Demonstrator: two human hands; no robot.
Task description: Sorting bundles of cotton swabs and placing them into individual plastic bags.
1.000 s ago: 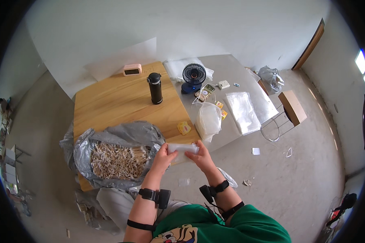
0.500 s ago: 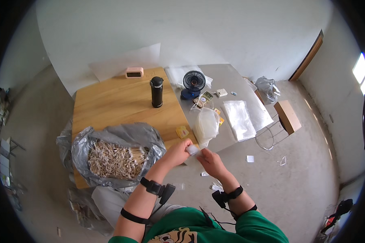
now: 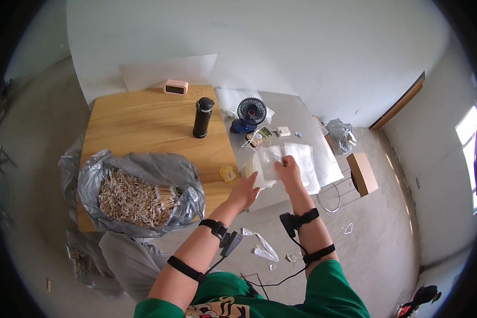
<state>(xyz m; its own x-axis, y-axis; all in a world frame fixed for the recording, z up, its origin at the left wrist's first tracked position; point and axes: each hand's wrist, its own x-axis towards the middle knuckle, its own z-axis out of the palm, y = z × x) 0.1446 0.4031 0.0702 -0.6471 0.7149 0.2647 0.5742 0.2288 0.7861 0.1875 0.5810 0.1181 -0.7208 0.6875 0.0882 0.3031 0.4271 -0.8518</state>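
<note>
My right hand pinches a clear plastic bag between thumb and fingers, over the near part of the grey table. My left hand is at the table's near edge, its fingers curled against the lower left side of the whitish plastic bags. How many layers it grips is hidden. Under and beside my right hand lies a flat stack of clear plastic bags. Just left of the bags, a small yellow packet rests on the wooden table.
A grey plastic sack full of cotton swabs sits on the wooden table's near left. Behind stand a black bottle, a pink clock and a dark fan. A cardboard box is at the right; scraps lie on the floor.
My hands have parted from the small white thing they held together, which no longer shows in them. My right hand has moved up and right onto a clear bag. The view has shifted.
</note>
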